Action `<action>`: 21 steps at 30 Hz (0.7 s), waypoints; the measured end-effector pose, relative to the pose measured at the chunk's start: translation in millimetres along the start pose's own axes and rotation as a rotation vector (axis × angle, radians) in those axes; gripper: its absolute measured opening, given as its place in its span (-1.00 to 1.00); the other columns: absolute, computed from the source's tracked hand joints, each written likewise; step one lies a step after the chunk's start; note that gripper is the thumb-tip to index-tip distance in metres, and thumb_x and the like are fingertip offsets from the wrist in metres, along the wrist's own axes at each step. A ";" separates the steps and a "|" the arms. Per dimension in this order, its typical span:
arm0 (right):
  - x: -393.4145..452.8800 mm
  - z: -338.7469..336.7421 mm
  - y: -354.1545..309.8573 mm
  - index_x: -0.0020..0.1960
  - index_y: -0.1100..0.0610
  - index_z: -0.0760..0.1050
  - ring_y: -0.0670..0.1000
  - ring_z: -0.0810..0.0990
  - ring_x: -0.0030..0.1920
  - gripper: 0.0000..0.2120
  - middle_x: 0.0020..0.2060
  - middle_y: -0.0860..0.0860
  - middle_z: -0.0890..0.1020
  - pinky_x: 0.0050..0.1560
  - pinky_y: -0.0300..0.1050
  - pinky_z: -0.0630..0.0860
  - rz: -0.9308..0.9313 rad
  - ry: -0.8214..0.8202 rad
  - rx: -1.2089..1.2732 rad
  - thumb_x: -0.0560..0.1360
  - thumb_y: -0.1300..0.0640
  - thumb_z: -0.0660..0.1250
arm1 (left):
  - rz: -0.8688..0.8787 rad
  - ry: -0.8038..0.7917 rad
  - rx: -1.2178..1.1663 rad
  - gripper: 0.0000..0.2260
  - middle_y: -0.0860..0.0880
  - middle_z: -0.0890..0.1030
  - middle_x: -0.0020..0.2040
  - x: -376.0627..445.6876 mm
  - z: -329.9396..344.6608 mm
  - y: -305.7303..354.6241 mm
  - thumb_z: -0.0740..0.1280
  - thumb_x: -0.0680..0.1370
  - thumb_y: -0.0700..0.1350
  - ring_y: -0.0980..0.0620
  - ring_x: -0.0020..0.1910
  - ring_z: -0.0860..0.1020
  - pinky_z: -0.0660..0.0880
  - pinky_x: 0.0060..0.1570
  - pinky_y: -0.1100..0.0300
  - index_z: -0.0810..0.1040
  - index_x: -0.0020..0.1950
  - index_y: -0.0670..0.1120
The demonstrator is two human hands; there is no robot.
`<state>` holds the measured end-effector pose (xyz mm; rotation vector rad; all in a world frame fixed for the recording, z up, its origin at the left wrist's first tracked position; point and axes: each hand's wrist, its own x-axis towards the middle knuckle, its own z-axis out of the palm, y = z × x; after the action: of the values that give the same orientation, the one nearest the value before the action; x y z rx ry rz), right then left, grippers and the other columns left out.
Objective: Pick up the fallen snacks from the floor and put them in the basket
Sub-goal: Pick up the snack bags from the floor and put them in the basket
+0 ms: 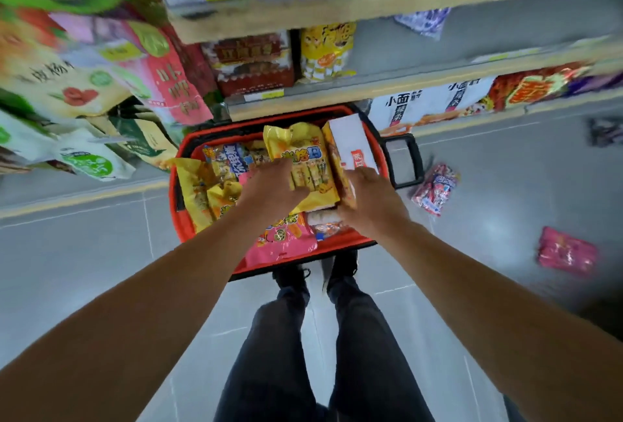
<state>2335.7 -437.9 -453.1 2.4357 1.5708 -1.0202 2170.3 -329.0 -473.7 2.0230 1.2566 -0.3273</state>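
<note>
A red basket (175, 199) stands on the floor below the shelves, filled with several snack packs. My left hand (269, 185) lies over a yellow snack bag (303, 155) at the top of the pile, fingers curled round its edge. My right hand (367, 195) grips a white and orange box (350, 141) standing on edge at the basket's right side. A pink bag (286, 243) lies at the near end of the basket. On the floor to the right lie a red-and-blue snack pack (436, 189) and a pink-red pack (566, 253).
Shelves (371, 3) stocked with snack packs rise behind the basket, with more bags hanging at the left. The basket's black handle (408, 162) sticks out to the right. A dark pack (606, 131) lies far right. My legs and shoes stand just behind the basket on grey tiles.
</note>
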 end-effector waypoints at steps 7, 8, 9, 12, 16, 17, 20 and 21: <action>-113.1 -60.1 45.6 0.53 0.10 0.27 0.17 0.33 0.45 -0.36 0.47 0.08 0.34 0.42 0.05 0.37 0.205 0.169 0.139 0.51 -0.02 0.37 | 0.235 -0.009 -0.039 -0.41 -0.11 0.49 0.38 -65.5 -41.6 115.8 0.33 0.56 0.11 -0.16 0.23 0.53 0.48 0.20 -0.03 0.27 0.54 -0.02; -128.5 -63.8 54.8 0.53 0.11 0.27 0.18 0.34 0.45 -0.35 0.46 0.08 0.35 0.41 0.06 0.38 0.238 0.185 0.156 0.51 -0.02 0.37 | 0.268 -0.013 -0.026 -0.41 -0.11 0.49 0.39 -72.4 -40.8 131.7 0.33 0.56 0.11 -0.15 0.27 0.51 0.46 0.23 0.00 0.28 0.54 -0.02; -144.6 -68.5 64.7 0.54 0.11 0.27 0.19 0.35 0.44 -0.35 0.46 0.08 0.36 0.40 0.06 0.39 0.281 0.210 0.178 0.51 -0.02 0.37 | 0.314 -0.015 -0.003 -0.42 -0.12 0.47 0.41 -79.5 -40.0 150.4 0.33 0.57 0.10 -0.13 0.31 0.48 0.43 0.26 0.02 0.28 0.54 -0.04; -188.1 -74.3 99.5 0.51 0.09 0.31 0.21 0.39 0.41 -0.34 0.45 0.08 0.38 0.37 0.06 0.42 0.401 0.272 0.240 0.47 -0.08 0.36 | 0.433 -0.037 0.037 -0.45 -0.10 0.43 0.45 -106.4 -33.6 205.2 0.32 0.59 0.07 -0.12 0.36 0.45 0.38 0.29 0.06 0.29 0.54 -0.04; -249.1 -80.2 149.3 0.46 0.09 0.38 0.21 0.41 0.39 -0.43 0.41 0.08 0.42 0.37 -0.02 0.38 0.473 0.390 0.322 0.51 -0.05 0.36 | 0.541 -0.067 0.086 -0.45 -0.07 0.40 0.48 -133.8 -9.3 273.3 0.32 0.58 0.07 -0.12 0.42 0.37 0.30 0.31 0.12 0.30 0.54 -0.03; -271.0 -81.3 165.4 0.48 0.11 0.36 0.21 0.40 0.39 -0.43 0.42 0.09 0.42 0.36 -0.04 0.33 0.506 0.423 0.339 0.53 -0.02 0.37 | 0.585 -0.064 0.095 -0.44 -0.05 0.40 0.48 -143.8 2.6 295.2 0.33 0.57 0.07 -0.09 0.42 0.38 0.31 0.30 0.14 0.31 0.53 -0.03; -313.9 -85.0 205.8 0.52 0.12 0.30 0.23 0.40 0.38 -0.37 0.44 0.09 0.39 0.36 -0.01 0.36 0.563 0.505 0.377 0.52 -0.04 0.38 | 0.647 -0.045 0.106 -0.46 -0.03 0.44 0.44 -169.6 27.5 346.5 0.36 0.55 0.08 -0.07 0.34 0.45 0.34 0.14 0.20 0.36 0.50 -0.02; -331.3 -88.4 220.6 0.52 0.12 0.30 0.23 0.40 0.39 -0.36 0.44 0.09 0.38 0.37 0.02 0.38 0.574 0.528 0.397 0.52 -0.05 0.38 | 0.674 -0.041 0.108 -0.47 -0.05 0.46 0.42 -179.0 37.7 367.8 0.36 0.55 0.08 -0.08 0.33 0.46 0.36 0.13 0.19 0.37 0.49 -0.01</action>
<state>2477.4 -768.6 -261.3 3.3351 0.6580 -0.6544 2403.1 -572.9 -239.1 2.3757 0.4823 -0.1093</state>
